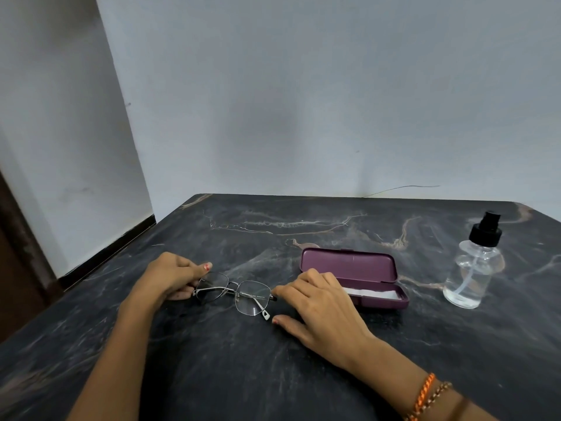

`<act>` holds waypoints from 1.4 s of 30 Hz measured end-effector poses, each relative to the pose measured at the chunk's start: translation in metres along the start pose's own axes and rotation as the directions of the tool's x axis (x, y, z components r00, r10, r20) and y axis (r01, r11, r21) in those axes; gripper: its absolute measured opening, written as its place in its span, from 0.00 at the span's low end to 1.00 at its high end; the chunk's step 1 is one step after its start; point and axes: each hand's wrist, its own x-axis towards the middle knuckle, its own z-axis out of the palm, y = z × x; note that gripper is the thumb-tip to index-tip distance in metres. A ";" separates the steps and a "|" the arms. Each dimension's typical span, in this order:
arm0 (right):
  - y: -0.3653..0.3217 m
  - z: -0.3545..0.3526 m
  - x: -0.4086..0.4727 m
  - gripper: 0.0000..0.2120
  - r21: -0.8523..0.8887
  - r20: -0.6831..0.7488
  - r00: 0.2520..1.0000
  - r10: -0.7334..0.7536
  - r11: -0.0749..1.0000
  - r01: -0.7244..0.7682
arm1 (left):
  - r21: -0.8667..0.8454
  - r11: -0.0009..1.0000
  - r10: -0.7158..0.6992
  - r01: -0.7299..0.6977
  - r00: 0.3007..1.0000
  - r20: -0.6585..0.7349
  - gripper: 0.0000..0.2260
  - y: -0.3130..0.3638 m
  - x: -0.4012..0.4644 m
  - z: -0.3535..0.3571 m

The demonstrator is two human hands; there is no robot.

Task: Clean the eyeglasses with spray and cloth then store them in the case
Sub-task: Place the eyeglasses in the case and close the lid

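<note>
my left hand (pixel 170 276) pinches the near end of the thin silver wire-framed eyeglasses (pixel 235 294), fingers curled round the rim of 1 lens, thumb over the top. my right hand (pixel 318 302) lies loose and spread, its fingertips (pixel 277 291) touching the hinge at the other end, thumb flat on the dark marbled tabletop (pixel 243 375). the glasses rest on that tabletop between my 2 hands, temples folded.

what worries me: my left fingers sit very near the glass, and a slip would smear the lens i mean to clean. the frame looks slight, so pulling from both ends could bend it, and dragging it could scratch the lenses on the stone.

just beyond my right knuckles the plum hard-shell case (pixel 355 275) stands open with a white cloth (pixel 373 294) inside; reaching over carelessly, i could knock its lid shut. further right, well apart from my hand, the clear plastic spray bottle with a black pump top (pixel 472 265) stands upright and looks easy to tip.

my right hand hides the near left part of the case and cloth. i cannot tell whether the lenses are dirty, nor which way the nozzle faces. my left fingertips are tucked out of sight.
</note>
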 end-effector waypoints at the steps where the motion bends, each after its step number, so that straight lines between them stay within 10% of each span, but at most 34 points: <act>1: 0.000 0.000 0.000 0.15 0.006 0.002 1.000 -0.005 1.000 0.005 | -0.013 1.000 0.000 0.000 1.000 0.003 0.10 0.001 0.000 0.000; 26: 0.011 0.000 -0.002 0.06 0.412 -0.215 0.936 0.280 0.895 -0.173 | -0.216 0.970 0.170 -0.109 0.942 0.288 0.15 0.016 -0.023 -0.004; 42: 0.088 -0.032 -0.036 0.18 0.831 -0.137 0.580 0.803 0.412 -0.374 | -0.406 0.881 0.342 -0.242 0.919 0.195 0.09 0.070 -0.066 0.100</act>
